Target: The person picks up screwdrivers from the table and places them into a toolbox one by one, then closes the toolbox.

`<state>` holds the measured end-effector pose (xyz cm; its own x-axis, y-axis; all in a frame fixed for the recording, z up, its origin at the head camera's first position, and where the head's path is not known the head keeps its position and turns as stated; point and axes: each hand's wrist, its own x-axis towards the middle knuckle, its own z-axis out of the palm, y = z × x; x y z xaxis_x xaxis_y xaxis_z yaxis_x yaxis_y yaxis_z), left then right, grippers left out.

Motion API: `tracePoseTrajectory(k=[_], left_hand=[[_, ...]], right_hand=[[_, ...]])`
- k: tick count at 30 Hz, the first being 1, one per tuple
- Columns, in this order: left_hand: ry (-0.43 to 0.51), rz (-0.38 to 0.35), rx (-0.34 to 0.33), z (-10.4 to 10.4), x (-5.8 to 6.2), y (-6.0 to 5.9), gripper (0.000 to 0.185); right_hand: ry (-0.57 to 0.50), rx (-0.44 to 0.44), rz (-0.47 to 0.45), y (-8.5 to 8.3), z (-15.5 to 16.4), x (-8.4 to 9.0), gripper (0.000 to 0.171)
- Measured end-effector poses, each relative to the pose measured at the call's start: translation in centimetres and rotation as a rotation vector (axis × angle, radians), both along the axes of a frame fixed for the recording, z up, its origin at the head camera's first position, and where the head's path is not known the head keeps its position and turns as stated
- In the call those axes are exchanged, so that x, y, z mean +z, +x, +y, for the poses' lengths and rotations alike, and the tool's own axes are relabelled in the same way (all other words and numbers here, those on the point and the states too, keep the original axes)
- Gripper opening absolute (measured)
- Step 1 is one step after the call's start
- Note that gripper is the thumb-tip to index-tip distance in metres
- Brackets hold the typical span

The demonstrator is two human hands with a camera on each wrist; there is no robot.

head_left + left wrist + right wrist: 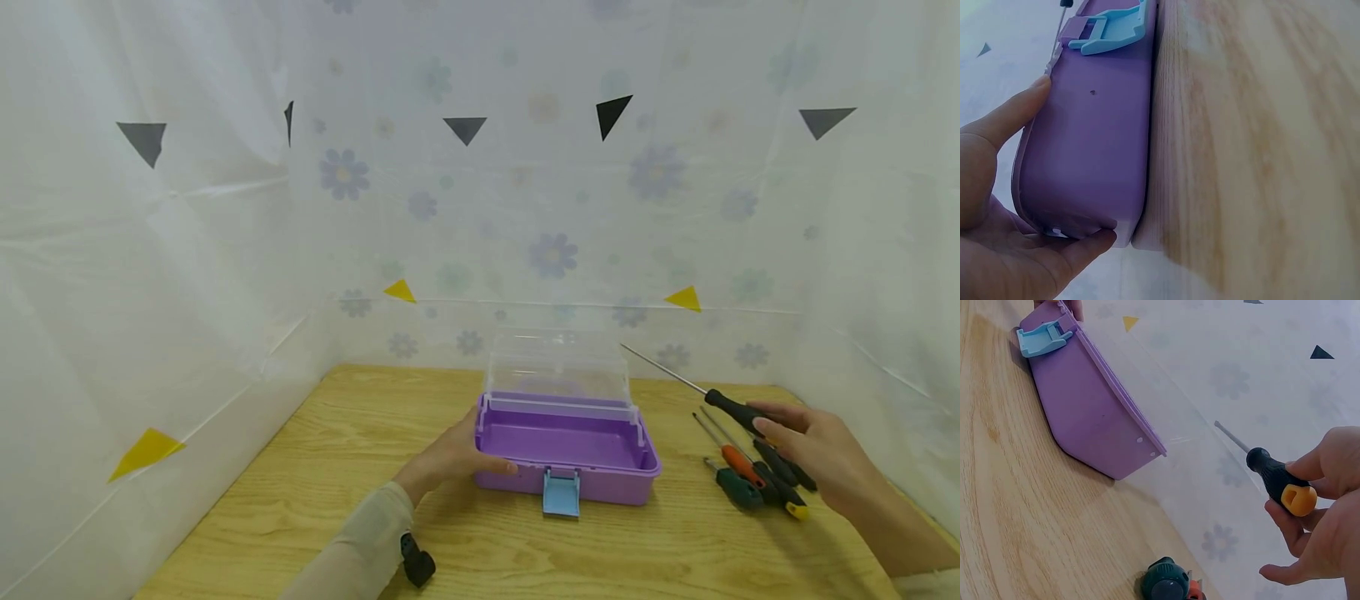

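Observation:
A purple toolbox [607, 487] with its clear lid [555, 362] raised stands on the table, its tray empty. The light blue latch [561, 496] hangs down at the front. My left hand [457, 458] grips the toolbox's left end, thumb along the front rim and fingers round the side in the left wrist view. Above the table on the right, my right hand [817, 454] pinches a long screwdriver [1279, 481] by its black handle with a yellow end. Its shaft points toward the raised lid. Below that hand lie several screwdrivers, among them an orange-handled one [738, 460] and a green-handled one [738, 489].
The wooden table [360, 433] meets pale plastic sheeting [480, 208] at the back and both sides. Close to my left forearm is a small black strap piece [417, 562]. Black and yellow triangles mark the sheeting.

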<state>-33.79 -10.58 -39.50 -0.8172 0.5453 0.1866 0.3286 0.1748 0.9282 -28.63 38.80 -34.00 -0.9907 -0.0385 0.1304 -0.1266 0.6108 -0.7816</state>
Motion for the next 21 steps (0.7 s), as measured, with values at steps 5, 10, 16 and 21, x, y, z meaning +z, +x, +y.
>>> tracePoseTrajectory(k=[5, 10, 16, 21], left_hand=[[-0.016, 0.006, 0.018, 0.0, 0.0, 0.1, 0.114], [-0.037, 0.005, 0.038, -0.1, -0.1, 0.0, 0.117], [-0.036, -0.002, 0.041, -0.1, -0.2, 0.0, 0.117], [-0.042, -0.010, 0.050, -0.1, -0.2, 0.0, 0.118]], right_hand=[[-0.033, 0.066, 0.054, 0.0, -0.8, 0.0, 0.058], [-0.043, 0.112, 0.098, -0.1, -1.8, -0.1, 0.053], [-0.034, 0.135, 0.077, -0.6, -3.2, 0.1, 0.055], [-0.091, 0.186, 0.085, -0.9, -4.3, 0.5, 0.054]])
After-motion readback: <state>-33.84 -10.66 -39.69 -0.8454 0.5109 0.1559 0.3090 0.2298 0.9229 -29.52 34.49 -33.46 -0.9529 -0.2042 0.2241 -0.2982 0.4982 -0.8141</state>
